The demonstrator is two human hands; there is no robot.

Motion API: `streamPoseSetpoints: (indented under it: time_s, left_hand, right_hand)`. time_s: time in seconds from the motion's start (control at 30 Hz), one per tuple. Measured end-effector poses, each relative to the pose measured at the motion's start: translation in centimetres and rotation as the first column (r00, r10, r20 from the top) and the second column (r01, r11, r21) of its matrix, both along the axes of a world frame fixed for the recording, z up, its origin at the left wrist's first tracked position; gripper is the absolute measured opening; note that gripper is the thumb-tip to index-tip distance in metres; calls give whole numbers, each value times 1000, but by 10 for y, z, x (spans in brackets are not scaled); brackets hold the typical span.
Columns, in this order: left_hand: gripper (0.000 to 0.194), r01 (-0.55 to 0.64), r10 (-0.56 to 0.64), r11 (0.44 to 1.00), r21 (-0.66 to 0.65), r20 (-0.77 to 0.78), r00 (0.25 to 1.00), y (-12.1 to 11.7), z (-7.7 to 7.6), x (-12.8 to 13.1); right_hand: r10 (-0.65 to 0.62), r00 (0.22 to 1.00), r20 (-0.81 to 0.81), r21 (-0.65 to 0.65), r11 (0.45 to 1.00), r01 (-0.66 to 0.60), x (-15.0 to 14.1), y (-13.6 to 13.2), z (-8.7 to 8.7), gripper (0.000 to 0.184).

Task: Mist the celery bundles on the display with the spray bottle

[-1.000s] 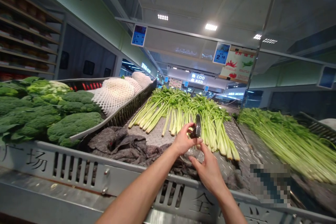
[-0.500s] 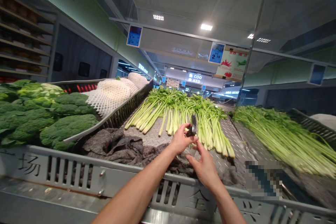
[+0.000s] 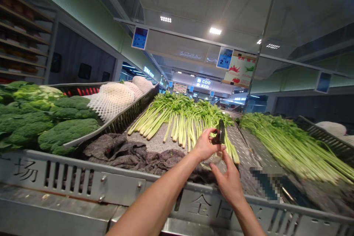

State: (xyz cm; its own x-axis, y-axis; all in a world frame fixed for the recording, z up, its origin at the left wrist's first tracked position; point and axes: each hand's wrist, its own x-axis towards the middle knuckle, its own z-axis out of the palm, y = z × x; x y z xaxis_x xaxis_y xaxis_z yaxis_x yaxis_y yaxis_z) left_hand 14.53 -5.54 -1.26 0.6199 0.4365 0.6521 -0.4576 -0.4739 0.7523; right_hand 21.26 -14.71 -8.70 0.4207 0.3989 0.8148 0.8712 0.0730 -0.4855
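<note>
The left hand [image 3: 206,144] grips a dark flat object [image 3: 221,132] at its lower end, fingers closed around it; the object stands upright above the hand, its identity not determinable from this view; the right hand [image 3: 228,184] is lower and near, not visibly touching it, with thumb and forefinger open and apart; a piece of clear plastic [image 3: 212,160] sits just below the left hand, its exact form unclear; behind lie celery [image 3: 179,129] on a steel tray [image 3: 155,143], with grey cloth [image 3: 132,158] and a steel rail [image 3: 110,188] in front; broccoli [image 3: 66,134] lies farther left; for sound handling, the left grip should remain closed and steady; the object is best kept clear of the celery stalks just beyond it.
</note>
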Motion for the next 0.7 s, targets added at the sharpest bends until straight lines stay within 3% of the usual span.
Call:
streamPoseSetpoints:
  time_s: [0.37,0.7]
  left_hand:
    - [56,-98,98,995,-16,-28,995,0,-11,1]
    - [58,-50,50,999,7,-15,999,0,-10,5]
  right_hand:
    - [20,1000,-16,-62,998,-21,1,-2,-4,59]
    - [11,1000,-24,-39,999,-12,6,0,-8,61]
